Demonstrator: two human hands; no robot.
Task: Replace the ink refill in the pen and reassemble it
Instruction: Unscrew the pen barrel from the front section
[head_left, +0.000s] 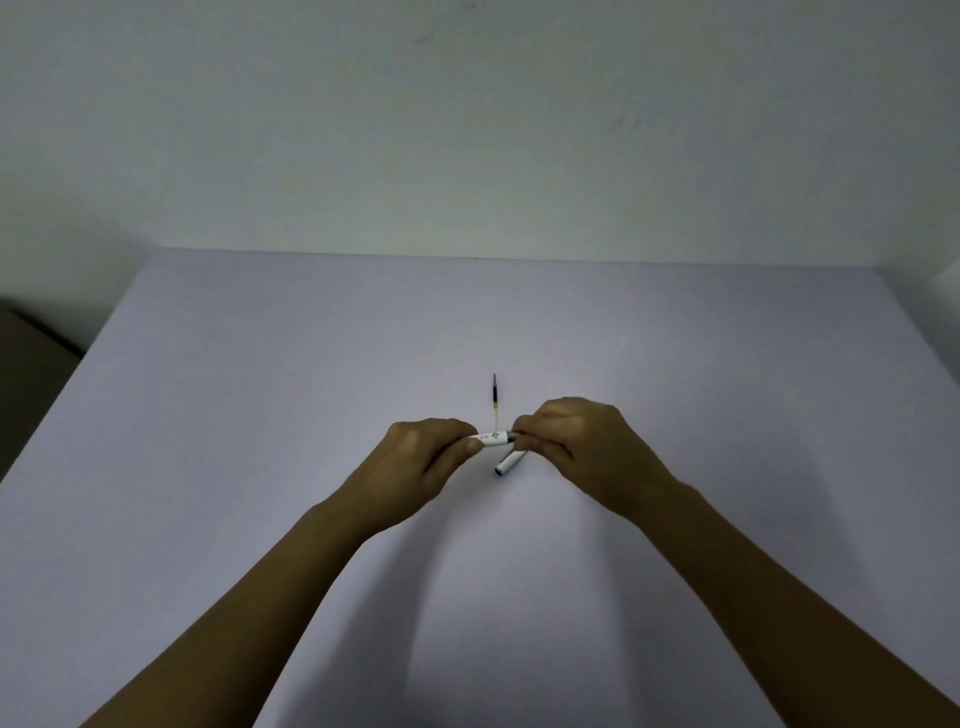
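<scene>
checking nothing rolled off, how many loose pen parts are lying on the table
1: the ink refill lies on the table just beyond the hands. The pen barrel and cap are held; smaller parts may be hidden.

The pale lilac flat table top (260, 415) is bare almost everywhere, so a hand can pass freely over it. The landmark is the thin ink refill with dark tip and yellow band (494, 397), lying just beyond the hands. Left, right and beyond the refill, the surface is free up to the plain whitish wall (467, 130), which closes the far edge. Just in front of the refill, the left hand (423, 460) and right hand (576, 447) block the way, with a short white cylindrical pen cap (510, 462) between them.
</scene>
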